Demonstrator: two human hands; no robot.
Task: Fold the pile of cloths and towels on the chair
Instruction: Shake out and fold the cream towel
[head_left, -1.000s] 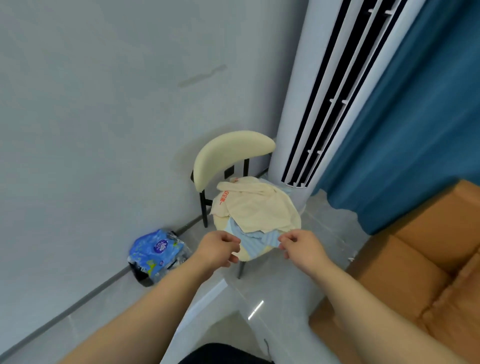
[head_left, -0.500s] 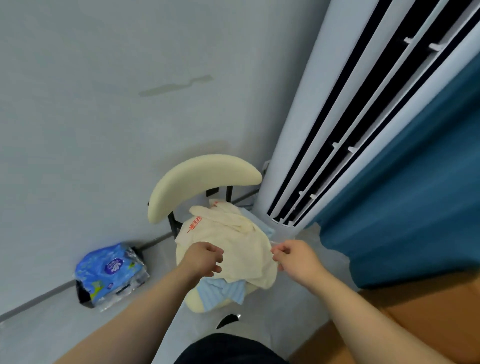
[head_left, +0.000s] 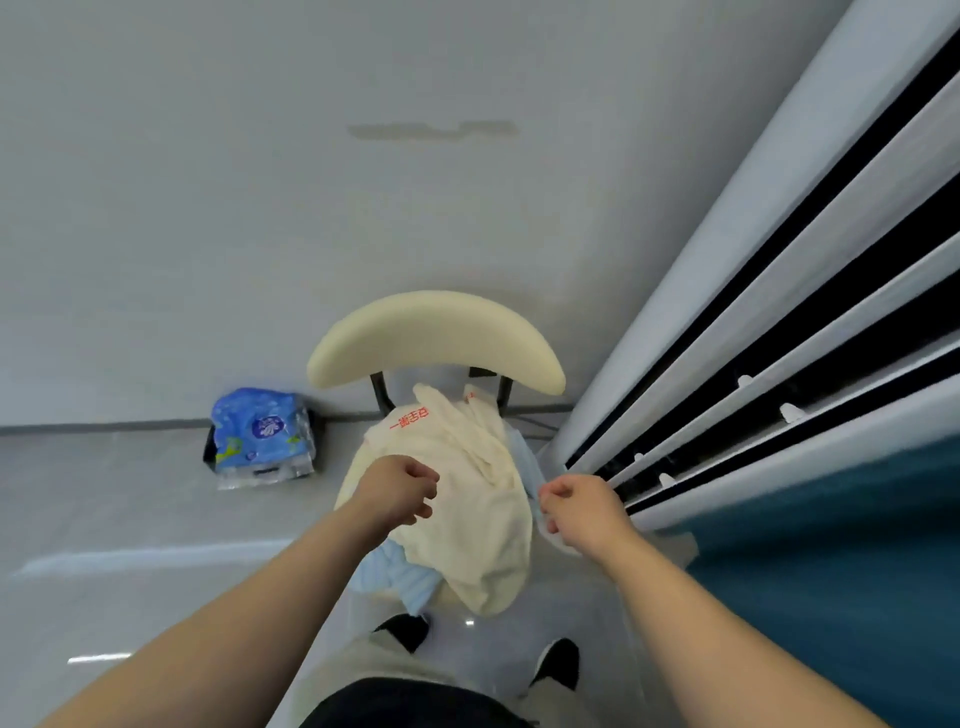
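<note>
Lying on the floor to the left of the chair (head_left: 436, 338), against the wall, was a blue pack (head_left: 260, 436). On the chair's seat sat the pile: a cream cloth (head_left: 467, 499) with red print lay on top and hung over the seat's front edge. A striped cloth (head_left: 410, 582) showed beneath it at the front left. The left grip (head_left: 400, 491), a bare hand, hovered over the left half of the seat with fingers curled against the cream cloth; whether it had hold of that cloth could not be told. At the seat's right edge a blue cloth (head_left: 525, 462) trailed down to the right grip (head_left: 582, 512), whose curled fingers pinched its edge. Right of the chair stood a white air conditioner (head_left: 753, 312), then a teal curtain (head_left: 857, 571).
</note>
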